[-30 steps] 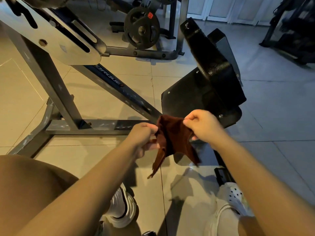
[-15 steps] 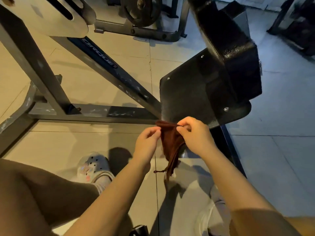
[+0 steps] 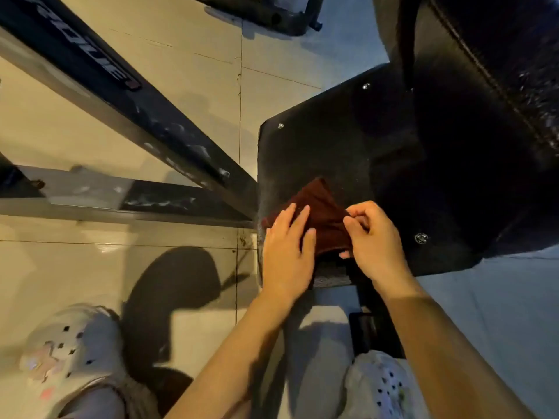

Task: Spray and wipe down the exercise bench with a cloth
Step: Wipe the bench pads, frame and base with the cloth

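Down goes the cloth (image 3: 317,217) now, off the air and onto the near corner of the black bench pad (image 3: 326,152), centre of frame, as the view closes in. Left hand (image 3: 287,255) lies flat, fingers straight, pressing it; right hand (image 3: 375,246) pinches its right edge with curled fingers. Wiping looks barely begun, with most of the pad untouched and no spray bottle in sight. The cloth's long axis runs left to right, a peak pointing up-frame. Steel frame bars (image 3: 169,140) cross upper left; pale clogs (image 3: 72,352) below.

Dim warm light, hard shadows on floor (image 3: 90,267), wide-angle edge stretch, slight motion blur
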`<state>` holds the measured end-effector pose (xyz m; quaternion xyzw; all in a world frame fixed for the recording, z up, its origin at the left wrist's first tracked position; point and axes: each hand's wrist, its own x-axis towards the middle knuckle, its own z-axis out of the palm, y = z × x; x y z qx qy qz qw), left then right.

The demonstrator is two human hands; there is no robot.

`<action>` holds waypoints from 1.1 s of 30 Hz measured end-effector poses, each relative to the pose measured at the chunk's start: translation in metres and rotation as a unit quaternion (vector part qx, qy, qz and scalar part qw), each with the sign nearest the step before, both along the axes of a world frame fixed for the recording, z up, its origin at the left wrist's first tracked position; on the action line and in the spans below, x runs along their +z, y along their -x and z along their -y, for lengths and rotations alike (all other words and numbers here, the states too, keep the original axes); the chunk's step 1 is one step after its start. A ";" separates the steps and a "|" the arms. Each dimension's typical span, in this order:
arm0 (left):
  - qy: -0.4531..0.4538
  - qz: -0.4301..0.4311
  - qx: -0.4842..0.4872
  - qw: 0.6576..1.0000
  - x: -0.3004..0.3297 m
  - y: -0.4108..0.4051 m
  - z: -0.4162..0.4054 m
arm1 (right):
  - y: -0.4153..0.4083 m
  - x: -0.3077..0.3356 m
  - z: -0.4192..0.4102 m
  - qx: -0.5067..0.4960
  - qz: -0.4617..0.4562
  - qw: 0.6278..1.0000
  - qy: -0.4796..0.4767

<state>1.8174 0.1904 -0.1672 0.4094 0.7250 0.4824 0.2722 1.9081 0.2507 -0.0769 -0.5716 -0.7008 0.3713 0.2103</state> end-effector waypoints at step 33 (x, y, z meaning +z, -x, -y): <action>0.083 -0.022 0.077 0.993 -0.026 0.001 -0.067 | -0.093 0.022 -0.026 0.354 0.629 0.625 -0.299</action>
